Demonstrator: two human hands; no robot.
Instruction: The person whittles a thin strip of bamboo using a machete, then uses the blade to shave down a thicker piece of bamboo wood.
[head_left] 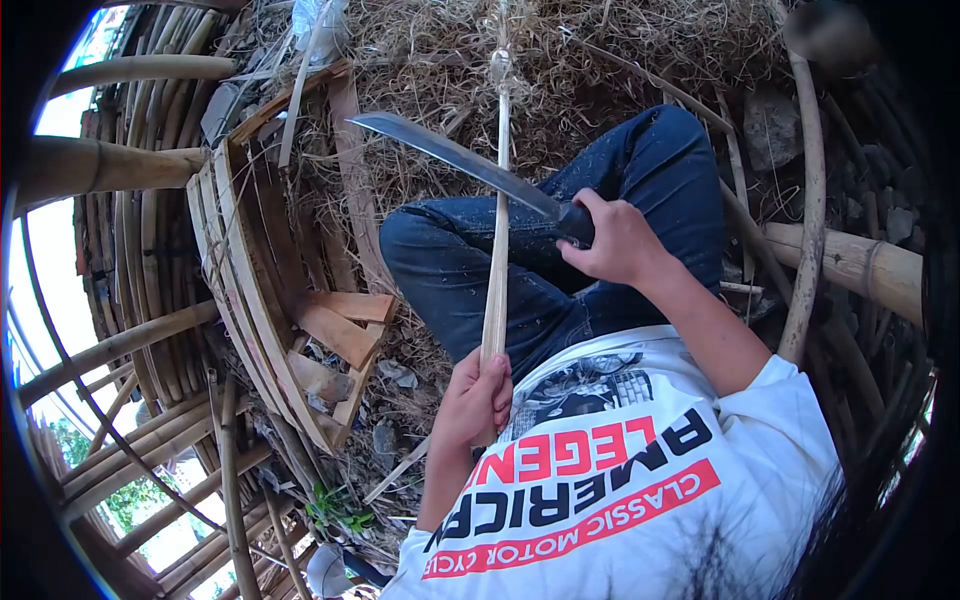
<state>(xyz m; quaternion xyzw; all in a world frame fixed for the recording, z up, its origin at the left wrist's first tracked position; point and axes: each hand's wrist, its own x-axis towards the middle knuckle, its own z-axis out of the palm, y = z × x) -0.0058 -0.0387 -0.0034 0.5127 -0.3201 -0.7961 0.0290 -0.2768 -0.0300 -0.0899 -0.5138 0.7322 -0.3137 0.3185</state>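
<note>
My left hand (pixel 478 400) is wrapped round the near end of a long, pale bamboo strip (pixel 497 270). The strip runs away from my body, over my crossed legs, toward the shavings on the ground. My right hand (pixel 612 240) grips the dark handle of a machete (pixel 460 160). Its long, curved blade points to the left and crosses over the strip above my knees. Bits of pale dust cling to my dark jeans (pixel 640 180).
Curly bamboo shavings (pixel 430 70) cover the ground ahead. A wooden crate (pixel 250 290) stands on the left, beside a bamboo pole wall (pixel 150 230). On the right are a thick bamboo pole (pixel 850 265), a thinner upright stick (pixel 805 180) and a grey stone (pixel 772 130).
</note>
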